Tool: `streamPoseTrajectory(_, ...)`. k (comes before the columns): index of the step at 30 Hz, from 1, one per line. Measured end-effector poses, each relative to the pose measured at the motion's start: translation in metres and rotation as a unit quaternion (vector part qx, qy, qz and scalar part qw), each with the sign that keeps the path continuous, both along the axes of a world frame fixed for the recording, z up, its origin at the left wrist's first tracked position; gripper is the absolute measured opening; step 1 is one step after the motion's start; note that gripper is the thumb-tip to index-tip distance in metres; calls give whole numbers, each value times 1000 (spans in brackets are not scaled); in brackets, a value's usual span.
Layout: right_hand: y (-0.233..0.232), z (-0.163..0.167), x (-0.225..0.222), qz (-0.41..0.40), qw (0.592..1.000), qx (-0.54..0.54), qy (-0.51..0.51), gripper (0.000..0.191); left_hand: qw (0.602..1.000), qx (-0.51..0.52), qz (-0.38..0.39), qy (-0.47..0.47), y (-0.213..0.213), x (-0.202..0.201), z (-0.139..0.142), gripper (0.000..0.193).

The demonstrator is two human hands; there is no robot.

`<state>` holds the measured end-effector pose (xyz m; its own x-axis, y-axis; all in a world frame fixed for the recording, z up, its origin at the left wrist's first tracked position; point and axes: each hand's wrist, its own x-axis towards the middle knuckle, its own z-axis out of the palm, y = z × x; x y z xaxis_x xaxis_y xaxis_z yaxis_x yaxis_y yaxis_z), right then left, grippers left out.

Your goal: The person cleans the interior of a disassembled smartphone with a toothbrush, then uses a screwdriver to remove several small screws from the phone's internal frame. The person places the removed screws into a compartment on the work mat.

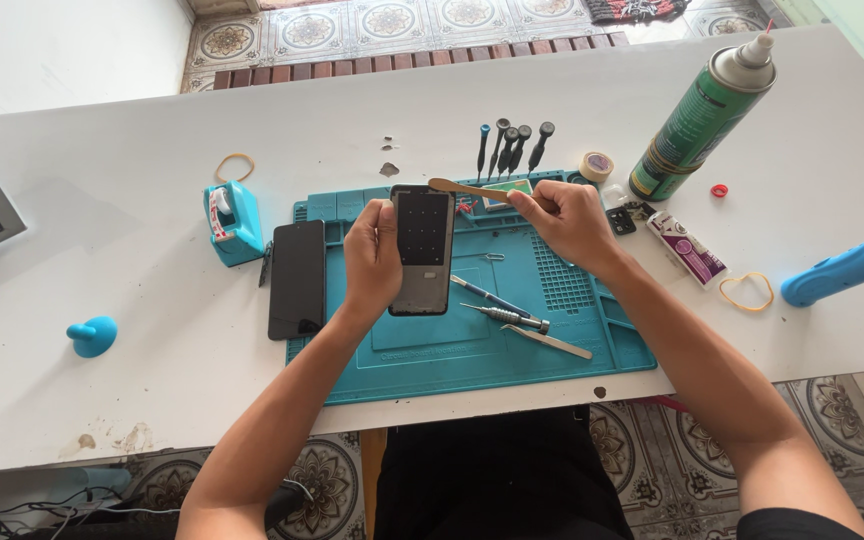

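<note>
Above the middle of the teal silicone repair mat [552, 350], I hold a dark phone frame with a grid of small dots on its back plate [422, 250] upright in my left hand [372, 258], fingers wrapped round its left edge and thumb along the side. My right hand [570, 218] is closed on the handle end of a thin tan spudger blade [472, 188], whose tip reaches to the frame's top right corner; whether it touches the seam I cannot tell.

To do this well, I judge I should keep the blade flat and shallow against the edge, let the left hand brace the frame firmly, and slide along rather than lever hard, since a thin frame will bend.

Just near of the frame on the mat lie a blue-handled screwdriver [482, 293], a silver precision driver [504, 316] and steel tweezers [549, 342]. Left of the mat a black phone [297, 279] lies flat on the white table [102, 220], with a teal tape dispenser [232, 222] beyond it. At the far edge of the mat stand four black screwdrivers [512, 148]. To the right are a green spray can [700, 118], a small tape roll [597, 165] and a blue handheld tool [847, 270].
</note>
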<state>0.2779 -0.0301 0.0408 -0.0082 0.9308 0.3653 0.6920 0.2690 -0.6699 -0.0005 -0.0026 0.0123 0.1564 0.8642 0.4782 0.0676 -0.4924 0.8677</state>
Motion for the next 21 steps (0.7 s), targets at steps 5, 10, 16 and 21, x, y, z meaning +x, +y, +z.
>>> streamPoseTrajectory(5, -1, -2, -1, 4, 1000, -7, 8, 49, 997, -68, -11, -27, 1, 0, -1, 43)
streamPoseTrajectory(10, -3, -3, -4, 17, 999, -33, 5, 46, 984, -142, -41, -98, 4, -1, 0, 42)
streamPoseTrajectory(16, -11, -4, -9, 70, 998, 3, 5, 46, 951, -271, -48, -139, 7, -4, 1, 38)
streamPoseTrajectory(21, -13, -6, -11, 102, 995, 21, 11, 44, 850, -420, -187, -257, 11, -7, -6, 36)
